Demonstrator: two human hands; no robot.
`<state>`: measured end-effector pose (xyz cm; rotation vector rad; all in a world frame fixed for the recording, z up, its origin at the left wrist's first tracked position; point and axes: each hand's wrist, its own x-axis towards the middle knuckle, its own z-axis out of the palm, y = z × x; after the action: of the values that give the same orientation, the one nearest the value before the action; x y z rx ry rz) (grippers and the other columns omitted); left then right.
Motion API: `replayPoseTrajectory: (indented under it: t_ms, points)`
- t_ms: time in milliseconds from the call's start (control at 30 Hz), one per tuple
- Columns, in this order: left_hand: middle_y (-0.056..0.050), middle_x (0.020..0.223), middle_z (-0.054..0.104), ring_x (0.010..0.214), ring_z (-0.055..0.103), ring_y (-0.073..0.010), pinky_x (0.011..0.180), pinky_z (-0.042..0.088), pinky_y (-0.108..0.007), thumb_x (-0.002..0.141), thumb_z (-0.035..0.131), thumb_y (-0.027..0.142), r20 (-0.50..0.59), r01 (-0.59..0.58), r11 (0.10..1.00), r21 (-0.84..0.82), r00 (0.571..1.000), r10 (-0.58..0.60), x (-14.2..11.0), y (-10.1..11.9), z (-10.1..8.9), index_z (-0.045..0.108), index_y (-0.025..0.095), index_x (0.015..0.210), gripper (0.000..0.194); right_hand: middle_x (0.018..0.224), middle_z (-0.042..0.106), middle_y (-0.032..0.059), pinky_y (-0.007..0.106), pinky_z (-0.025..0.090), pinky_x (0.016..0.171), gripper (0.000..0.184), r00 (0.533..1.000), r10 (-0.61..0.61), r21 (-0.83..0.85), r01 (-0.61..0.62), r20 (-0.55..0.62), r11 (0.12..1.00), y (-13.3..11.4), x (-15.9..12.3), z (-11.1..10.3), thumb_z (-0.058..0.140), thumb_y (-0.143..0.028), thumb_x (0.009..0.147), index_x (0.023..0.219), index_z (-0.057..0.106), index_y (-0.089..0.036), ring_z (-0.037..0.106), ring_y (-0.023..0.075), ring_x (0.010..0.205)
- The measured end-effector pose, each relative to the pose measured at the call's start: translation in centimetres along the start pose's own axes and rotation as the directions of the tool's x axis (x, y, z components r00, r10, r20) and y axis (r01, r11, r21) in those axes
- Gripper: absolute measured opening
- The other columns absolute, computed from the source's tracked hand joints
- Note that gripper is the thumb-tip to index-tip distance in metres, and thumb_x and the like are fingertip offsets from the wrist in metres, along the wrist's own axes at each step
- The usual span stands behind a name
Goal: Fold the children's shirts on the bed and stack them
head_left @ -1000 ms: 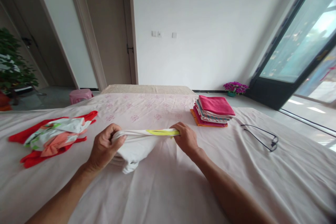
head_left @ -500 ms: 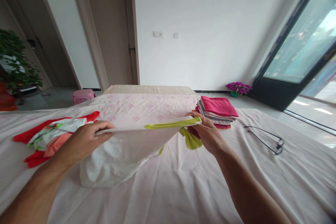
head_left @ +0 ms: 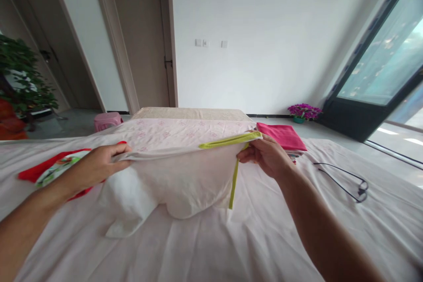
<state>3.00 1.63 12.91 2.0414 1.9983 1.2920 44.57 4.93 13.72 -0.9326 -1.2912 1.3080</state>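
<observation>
A white garment with yellow-green trim is stretched between my two hands above the bed-like sheeted surface. My left hand pinches its left end, thumb below and fingers on top. At the other end my right hand grips the trimmed edge, fingers closed on the cloth. The lower part hangs in loose folds, and a strip of the trim dangles under my right hand. Behind my left hand lies a crumpled heap of red and green-patterned cloth, partly hidden by my forearm. A folded stack topped with pink cloth sits just behind my right hand.
Black-framed eyeglasses lie on the pale sheet to the right. Beyond the far edge stand a pink stool at left and a pot of purple flowers at right. A leafy plant is at far left.
Both hands have moved slightly, the right one up and to the right, pulling the garment wider. The trim that hung bunched below my right hand now hangs as a narrow strip.
</observation>
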Motion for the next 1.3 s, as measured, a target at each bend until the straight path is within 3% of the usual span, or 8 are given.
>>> replayPoseTrajectory:
  t_ms: [133,233,400,567,733,867,967,1300]
  points:
    - [0.000,0.100,0.067,0.101,0.060,-0.0161,0.086,0.046,-0.022,0.093,0.049,0.044,-0.015,-0.025,0.993,0.116,1.000,0.027,3.3,0.5,0.7,0.064,0.010,0.101,0.039,0.078,0.072,0.0046,0.030,0.061,0.069,0.015,0.996,0.006,0.000,-0.006,-0.091,1.000,0.5,6.7,0.1,0.066,-0.019,0.075,0.090,0.061,-0.017,0.072,0.0164,0.068]
    - [-0.001,0.102,0.064,0.100,0.058,-0.0164,0.091,0.044,-0.026,0.093,0.050,0.042,-0.071,-0.050,0.966,0.253,0.995,0.070,6.8,1.2,0.5,0.065,0.008,0.104,0.039,0.079,0.070,0.0001,0.031,0.058,0.084,0.014,0.950,-0.240,0.009,0.247,-0.200,0.969,-0.7,10.7,0.2,0.067,-0.023,0.076,0.087,0.060,-0.019,0.071,0.0127,0.076]
    - [-0.001,0.102,0.060,0.094,0.057,-0.0147,0.090,0.042,-0.025,0.090,0.053,0.038,-0.169,-0.189,0.925,0.330,0.952,0.255,9.5,0.1,0.7,0.065,0.009,0.104,0.034,0.085,0.068,-0.0015,0.033,0.054,0.091,0.022,0.863,-0.462,-0.060,0.460,-0.205,0.886,-0.8,11.7,-1.4,0.068,-0.038,0.079,0.092,0.063,-0.021,0.067,0.0131,0.088]
    - [-0.001,0.101,0.067,0.089,0.062,-0.0164,0.075,0.042,-0.022,0.080,0.058,0.024,0.160,-0.204,0.931,0.303,0.974,0.162,4.9,-5.4,6.2,0.062,0.018,0.101,0.022,0.093,0.071,0.0039,0.035,0.053,0.088,0.022,0.948,-0.317,-0.381,0.289,-0.011,0.878,7.8,9.3,-5.5,0.061,-0.031,0.082,0.097,0.069,-0.017,0.066,0.0186,0.090]
    - [0.002,0.096,0.070,0.083,0.066,-0.0157,0.070,0.043,-0.023,0.076,0.050,0.014,0.472,-0.178,0.964,0.200,0.879,0.064,-0.7,-8.2,11.1,0.060,0.026,0.099,0.028,0.102,0.073,0.0068,0.037,0.050,0.091,0.038,0.978,-0.141,-0.795,0.207,0.153,0.570,14.8,6.0,-8.5,0.050,-0.009,0.075,0.104,0.072,-0.019,0.066,0.0233,0.098]
    - [-0.001,0.117,0.067,0.101,0.064,-0.0183,0.085,0.045,-0.027,0.072,0.051,0.013,0.519,-0.278,0.949,0.148,0.839,0.165,-2.4,-7.0,11.4,0.059,0.028,0.118,0.049,0.126,0.065,0.0104,0.039,0.045,0.100,0.061,0.936,-0.192,-0.910,0.336,0.295,0.242,15.0,3.9,-8.2,0.049,-0.001,0.070,0.126,0.065,-0.020,0.058,0.0260,0.114]
    - [-0.003,0.126,0.063,0.100,0.064,-0.0197,0.083,0.046,-0.028,0.073,0.058,0.022,0.534,-0.227,0.960,0.166,0.839,0.106,-2.9,-6.0,11.4,0.056,0.030,0.128,0.056,0.120,0.067,0.0086,0.038,0.044,0.098,0.062,0.889,-0.233,-0.897,0.427,0.394,0.116,14.2,3.4,-7.3,0.048,0.002,0.071,0.124,0.067,-0.023,0.056,0.0245,0.112]
    - [-0.001,0.102,0.065,0.082,0.060,-0.0154,0.074,0.046,-0.026,0.082,0.055,0.032,0.352,-0.200,0.976,0.087,0.923,0.158,-3.8,-6.7,10.2,0.058,0.024,0.095,0.015,0.102,0.070,0.0078,0.031,0.048,0.085,0.035,0.908,-0.185,-0.892,0.409,0.377,0.190,13.0,2.4,-8.2,0.052,-0.003,0.083,0.105,0.073,-0.021,0.063,0.0199,0.096]
